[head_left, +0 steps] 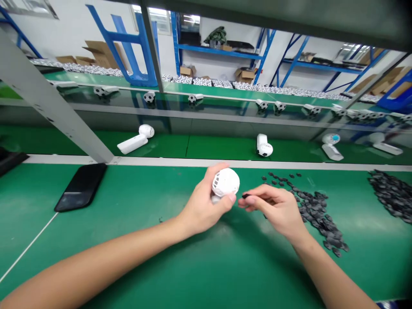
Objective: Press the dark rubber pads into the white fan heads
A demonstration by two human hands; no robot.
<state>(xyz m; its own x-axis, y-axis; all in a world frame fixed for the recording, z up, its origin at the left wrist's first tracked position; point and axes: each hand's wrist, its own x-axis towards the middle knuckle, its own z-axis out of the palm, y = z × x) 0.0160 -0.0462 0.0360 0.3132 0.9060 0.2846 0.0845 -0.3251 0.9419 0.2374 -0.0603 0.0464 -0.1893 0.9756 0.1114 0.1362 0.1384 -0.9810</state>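
Note:
My left hand (206, 206) is closed around a small white fan (225, 182) with a round slotted head, held just above the green table (135, 257). Just to its right, my right hand (277, 208) pinches a small dark flat piece (246, 195) between thumb and fingertips, a short gap away from the fan. A pile of several similar dark small parts (313, 210) lies on the table right behind my right hand.
A black phone (82, 187) lies at the left. A second heap of dark parts (391, 193) sits at the far right. Several white fans (135, 139) lie on the conveyor belt behind the table's white edge strip. A grey frame post (51, 103) slants at left.

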